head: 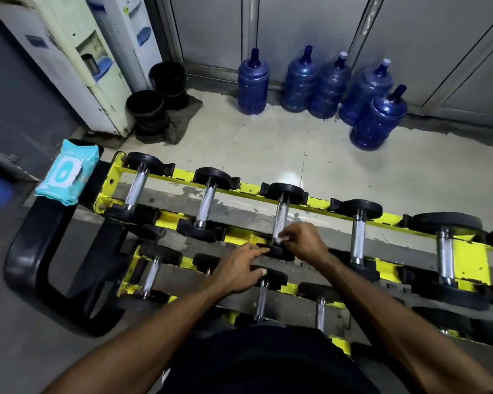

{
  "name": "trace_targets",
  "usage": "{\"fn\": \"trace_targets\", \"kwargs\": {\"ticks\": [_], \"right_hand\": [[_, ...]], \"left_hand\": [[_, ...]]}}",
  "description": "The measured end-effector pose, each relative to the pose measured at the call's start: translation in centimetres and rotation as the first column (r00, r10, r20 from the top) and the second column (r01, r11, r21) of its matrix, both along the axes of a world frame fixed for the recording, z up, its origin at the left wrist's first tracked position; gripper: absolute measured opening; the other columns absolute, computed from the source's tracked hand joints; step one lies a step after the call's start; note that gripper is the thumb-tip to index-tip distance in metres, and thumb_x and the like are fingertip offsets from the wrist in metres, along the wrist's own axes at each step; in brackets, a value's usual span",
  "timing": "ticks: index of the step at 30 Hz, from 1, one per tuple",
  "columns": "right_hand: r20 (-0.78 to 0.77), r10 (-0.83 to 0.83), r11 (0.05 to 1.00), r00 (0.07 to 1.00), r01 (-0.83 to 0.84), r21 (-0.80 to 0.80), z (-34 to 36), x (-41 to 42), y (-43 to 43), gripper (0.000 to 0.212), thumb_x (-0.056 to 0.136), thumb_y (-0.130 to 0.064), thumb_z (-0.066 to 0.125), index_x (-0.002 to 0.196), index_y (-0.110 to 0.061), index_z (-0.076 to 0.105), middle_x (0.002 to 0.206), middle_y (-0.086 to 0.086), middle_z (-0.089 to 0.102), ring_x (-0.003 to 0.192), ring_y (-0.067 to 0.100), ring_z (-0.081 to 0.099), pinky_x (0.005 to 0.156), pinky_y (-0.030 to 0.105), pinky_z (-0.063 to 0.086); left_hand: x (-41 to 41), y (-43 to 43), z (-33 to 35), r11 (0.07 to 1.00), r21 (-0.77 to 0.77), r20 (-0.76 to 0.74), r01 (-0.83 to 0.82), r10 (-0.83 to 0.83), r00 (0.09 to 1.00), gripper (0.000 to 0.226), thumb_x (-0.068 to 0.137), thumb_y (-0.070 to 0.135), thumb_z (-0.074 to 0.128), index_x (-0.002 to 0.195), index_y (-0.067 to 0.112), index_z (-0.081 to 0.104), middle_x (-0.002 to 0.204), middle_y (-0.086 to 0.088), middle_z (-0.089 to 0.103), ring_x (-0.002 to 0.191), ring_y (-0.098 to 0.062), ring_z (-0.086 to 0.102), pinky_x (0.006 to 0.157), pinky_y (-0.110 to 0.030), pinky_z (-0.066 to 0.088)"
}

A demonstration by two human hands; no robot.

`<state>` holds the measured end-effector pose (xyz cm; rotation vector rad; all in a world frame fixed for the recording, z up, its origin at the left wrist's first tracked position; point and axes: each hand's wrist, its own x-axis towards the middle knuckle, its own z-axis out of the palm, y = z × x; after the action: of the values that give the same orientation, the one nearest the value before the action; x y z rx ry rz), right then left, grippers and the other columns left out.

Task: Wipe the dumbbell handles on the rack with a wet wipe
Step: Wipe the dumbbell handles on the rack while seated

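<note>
Small white wet wipe (pixel 282 239) pinched by right hand (pixel 305 243) on shiny metal handle (pixel 280 218), mid-frame; left hand (pixel 239 273) flat; weak pinch, easy drop.

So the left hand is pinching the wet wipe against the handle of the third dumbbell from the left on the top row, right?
Not quite. The head view shows the right hand pinching the wet wipe against that dumbbell handle. The left hand holds no wipe, and its fingers are stretched toward the dumbbell's near end.
</note>
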<state>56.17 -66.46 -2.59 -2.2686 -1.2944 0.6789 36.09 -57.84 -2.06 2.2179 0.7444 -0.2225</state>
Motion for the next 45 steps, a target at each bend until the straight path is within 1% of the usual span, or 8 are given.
{"fn": "trace_targets", "kwargs": {"ticks": [5, 9, 13, 18, 22, 27, 36, 45], "right_hand": [[0.238, 0.392, 0.908, 0.889, -0.333, -0.254, 1.4, -0.5, 3.3, 0.017, 0.09, -0.028, 0.07, 0.106, -0.026, 0.075, 0.104, -0.002, 0.073, 0.093, 0.02, 0.069, 0.074, 0.029, 0.053], [0.315, 0.61, 0.748, 0.727, -0.396, -0.533, 2.1, -1.9, 7.1, 0.019, 0.093, -0.032, 0.061, 0.106, -0.021, 0.071, 0.104, 0.003, 0.071, 0.094, 0.026, 0.068, 0.074, 0.034, 0.052], [0.286, 0.69, 0.677, 0.665, -0.454, -0.579, 2.6, -1.5, 8.5, 0.016, 0.088, -0.027, 0.066, 0.101, -0.019, 0.071, 0.098, 0.002, 0.07, 0.091, 0.025, 0.068, 0.067, 0.031, 0.05], [0.248, 0.508, 0.844, 0.825, -0.42, -0.333, 2.3, 0.3, 5.1, 0.013, 0.084, -0.029, 0.071, 0.091, -0.02, 0.077, 0.085, 0.002, 0.073, 0.076, 0.022, 0.066, 0.058, 0.025, 0.04], [-0.015, 0.054, 0.986, 0.998, -0.056, -0.158, 0.6, 1.5, 0.6, 0.007, 0.076, -0.018, 0.077, 0.073, -0.018, 0.071, 0.07, -0.003, 0.068, 0.065, 0.016, 0.063, 0.052, 0.025, 0.043], [-0.302, -0.407, 0.912, 0.862, 0.366, -0.184, -2.6, 0.9, -0.8, 0.016, 0.075, -0.005, 0.076, 0.068, -0.019, 0.072, 0.071, 0.001, 0.073, 0.068, 0.018, 0.071, 0.065, 0.041, 0.062], [-0.522, -0.399, 0.891, 0.754, 0.185, -0.414, -2.6, 1.3, 1.4, 0.034, 0.09, 0.011, 0.041, 0.093, -0.003, 0.072, 0.085, 0.015, 0.066, 0.073, 0.024, 0.057, 0.059, 0.033, 0.048], [-0.518, -0.49, 0.866, 0.702, 0.323, -0.381, -2.2, 1.4, 0.6, 0.017, 0.086, 0.01, 0.059, 0.076, -0.002, 0.067, 0.075, 0.016, 0.062, 0.057, 0.019, 0.052, 0.042, 0.024, 0.039]], "left_hand": [[0.0, -0.2, -0.3, 0.996, 0.087, -0.001, 0.003, -0.003, 1.0, 0.057, 0.093, 0.04, 0.062, 0.147, 0.038, 0.044, 0.145, 0.011, 0.046, 0.132, -0.013, 0.045, 0.106, -0.033, 0.04], [-0.4, 0.1, -0.3, 0.991, 0.127, -0.06, 0.048, -0.041, 0.997, 0.058, 0.094, 0.04, 0.062, 0.149, 0.035, 0.044, 0.154, 0.009, 0.041, 0.14, -0.016, 0.039, 0.112, -0.037, 0.035], [-0.3, 0.7, -0.4, 0.987, 0.144, -0.067, 0.074, -0.065, 0.996, 0.055, 0.093, 0.04, 0.063, 0.146, 0.035, 0.047, 0.151, 0.009, 0.046, 0.137, -0.017, 0.041, 0.111, -0.039, 0.038], [0.1, 1.3, -0.4, 0.979, 0.182, -0.011, 0.09, -0.089, 0.996, 0.048, 0.095, 0.036, 0.06, 0.143, 0.039, 0.052, 0.138, 0.012, 0.055, 0.116, -0.012, 0.055, 0.097, -0.03, 0.044], [0.5, 1.1, -0.1, 0.965, 0.245, 0.044, 0.09, -0.104, 0.994, 0.043, 0.096, 0.036, 0.059, 0.139, 0.037, 0.057, 0.13, 0.012, 0.058, 0.102, -0.009, 0.058, 0.093, -0.031, 0.049], [0.6, 0.2, -0.4, 0.956, 0.276, 0.083, 0.103, -0.13, 0.988, 0.047, 0.095, 0.036, 0.06, 0.142, 0.038, 0.053, 0.132, 0.013, 0.052, 0.107, -0.006, 0.053, 0.093, -0.028, 0.048], [1.0, 1.0, -0.4, 0.952, 0.278, 0.079, 0.129, -0.157, 0.985, 0.045, 0.092, 0.032, 0.06, 0.137, 0.039, 0.058, 0.117, 0.012, 0.055, 0.109, -0.008, 0.052, 0.088, -0.028, 0.048], [1.2, 1.2, -0.1, 0.948, 0.284, 0.088, 0.142, -0.173, 0.981, 0.044, 0.093, 0.03, 0.061, 0.136, 0.037, 0.058, 0.108, 0.009, 0.056, 0.102, -0.008, 0.052, 0.082, -0.029, 0.048]]}}
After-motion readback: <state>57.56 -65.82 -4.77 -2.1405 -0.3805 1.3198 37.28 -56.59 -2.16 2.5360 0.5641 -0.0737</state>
